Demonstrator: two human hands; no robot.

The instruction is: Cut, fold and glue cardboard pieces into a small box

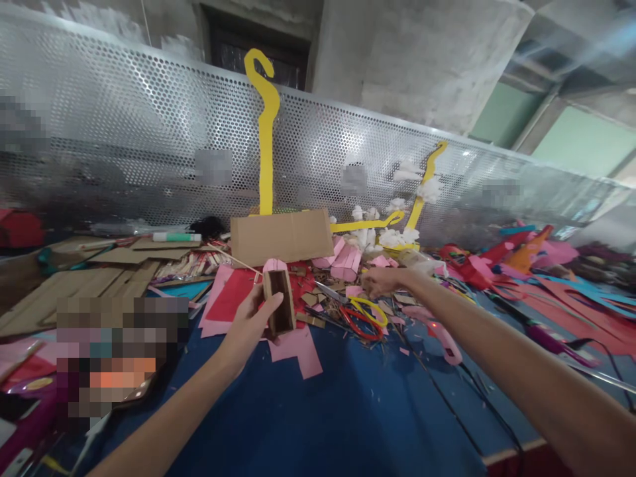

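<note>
My left hand (253, 321) is closed around a small open cardboard box (281, 301), with the thumb along its front edge. A thin stick (231, 256) slants down toward the box from the upper left. Stretched over the scrap pile, my right hand (380, 281) has its fingers bent down among pink and brown scraps; whatever they may hold is too small to make out. Just below that hand lie scissors (365, 317) with red and yellow handles. A pink glue gun (446, 341) rests under my right forearm. Pink paper (303, 354) lies below the box.
A cardboard box (283, 238) stands behind, near a tall yellow hooked strip (267, 146). Flat cardboard (74, 291) is stacked at left. White fluff (365, 232) and red paper (571, 298) lie to the right. Cables cross the blue table (338, 417). A perforated metal panel (318, 146) rises behind.
</note>
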